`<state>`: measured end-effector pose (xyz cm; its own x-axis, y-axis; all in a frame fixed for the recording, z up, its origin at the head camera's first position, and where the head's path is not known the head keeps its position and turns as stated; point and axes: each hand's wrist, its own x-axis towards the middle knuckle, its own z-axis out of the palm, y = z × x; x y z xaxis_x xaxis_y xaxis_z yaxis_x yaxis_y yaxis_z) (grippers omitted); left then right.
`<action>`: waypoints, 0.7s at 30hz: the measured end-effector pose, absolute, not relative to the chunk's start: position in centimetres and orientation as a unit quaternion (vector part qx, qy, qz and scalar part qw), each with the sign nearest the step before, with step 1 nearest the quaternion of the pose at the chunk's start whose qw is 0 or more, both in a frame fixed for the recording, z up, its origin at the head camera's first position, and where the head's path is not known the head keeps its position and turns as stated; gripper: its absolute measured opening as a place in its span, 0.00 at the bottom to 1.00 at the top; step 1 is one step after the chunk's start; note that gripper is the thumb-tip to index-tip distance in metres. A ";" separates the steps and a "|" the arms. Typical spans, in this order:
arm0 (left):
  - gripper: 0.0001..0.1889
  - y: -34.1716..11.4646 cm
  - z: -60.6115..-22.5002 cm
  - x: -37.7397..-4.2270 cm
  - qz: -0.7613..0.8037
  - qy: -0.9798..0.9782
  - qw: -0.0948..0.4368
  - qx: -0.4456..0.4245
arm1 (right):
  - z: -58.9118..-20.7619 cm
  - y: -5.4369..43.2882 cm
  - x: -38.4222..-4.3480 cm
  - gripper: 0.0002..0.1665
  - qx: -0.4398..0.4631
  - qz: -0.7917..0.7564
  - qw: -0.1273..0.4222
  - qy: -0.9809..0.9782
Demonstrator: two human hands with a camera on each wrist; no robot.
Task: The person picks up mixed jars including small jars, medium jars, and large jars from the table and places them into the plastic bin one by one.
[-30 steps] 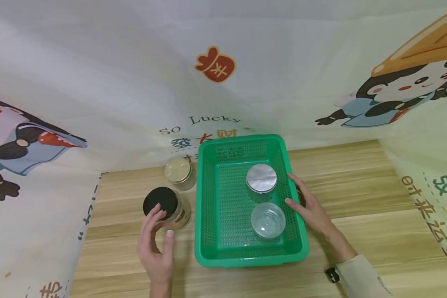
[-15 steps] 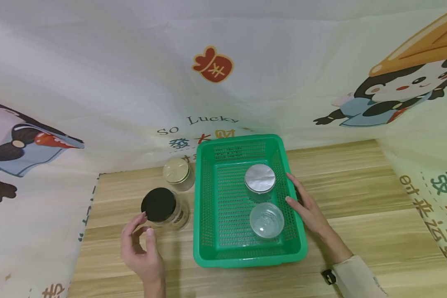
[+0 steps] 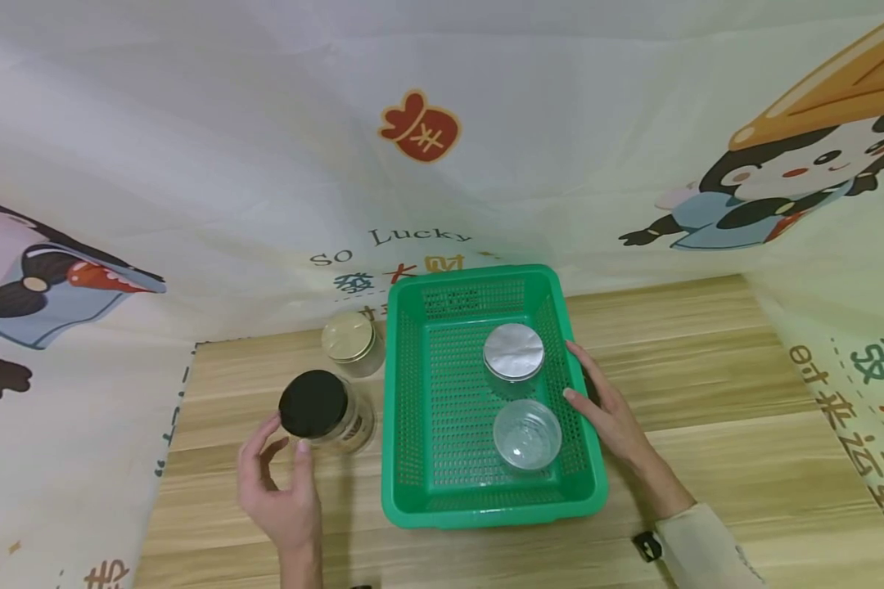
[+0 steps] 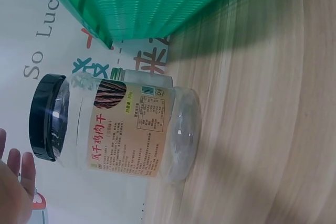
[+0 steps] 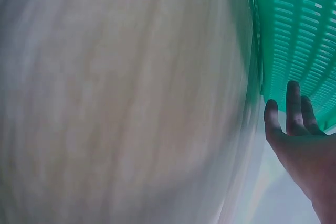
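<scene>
Two jars stand on the wooden table point(image 3: 766, 458) to the left of the green basket point(image 3: 495, 519): the black-lidded jar point(image 3: 330, 409) near the middle of that side, and the gold-lidded jar point(image 3: 354, 343) farther back, just beside the basket's wall. The left hand point(image 3: 283, 491) is left of the basket too, on the near side of the black-lidded jar, its thumb and fingers set wide apart and holding nothing; whether a fingertip brushes the lid is hard to tell. From the left wrist, that jar shows a beige label point(image 4: 131, 124) with red characters on its clear body. The right hand point(image 3: 611, 417) lies along the basket's right side, thumb tip at the rim, fingers straight and spread beside the perforated outer wall rather than curled round it. Inside the basket, toward its right wall, are the silver-lidded jar point(image 3: 514, 353) and, closer to the person, a clear round container point(image 3: 527, 435). Behind the basket hangs a pale printed cloth point(image 3: 265, 123); right of its near corner are a light sleeve point(image 3: 707, 548) and a small black object point(image 3: 647, 546).
</scene>
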<state>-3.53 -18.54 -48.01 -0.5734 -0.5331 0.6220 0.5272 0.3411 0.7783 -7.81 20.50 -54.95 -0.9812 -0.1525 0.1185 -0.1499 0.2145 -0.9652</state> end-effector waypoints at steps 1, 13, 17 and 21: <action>0.19 -18.5 -48.0 -3.6 -0.569 -0.682 0.459 0.005 | -55.0 20.5 -7.8 0.39 -0.098 -0.621 -0.002 0.778; 0.38 -19.4 -50.0 -4.3 -0.579 -0.722 0.378 0.029 | -55.1 20.4 -7.7 0.39 -0.087 -0.633 0.005 0.769; 0.41 -19.8 -50.9 -4.4 -0.578 -0.732 0.358 0.041 | -55.0 20.4 -7.7 0.38 -0.083 -0.634 0.007 0.769; 0.42 -19.6 -50.7 -4.3 -0.581 -0.738 0.338 0.058 | -54.9 20.4 -7.6 0.38 -0.080 -0.632 0.011 0.770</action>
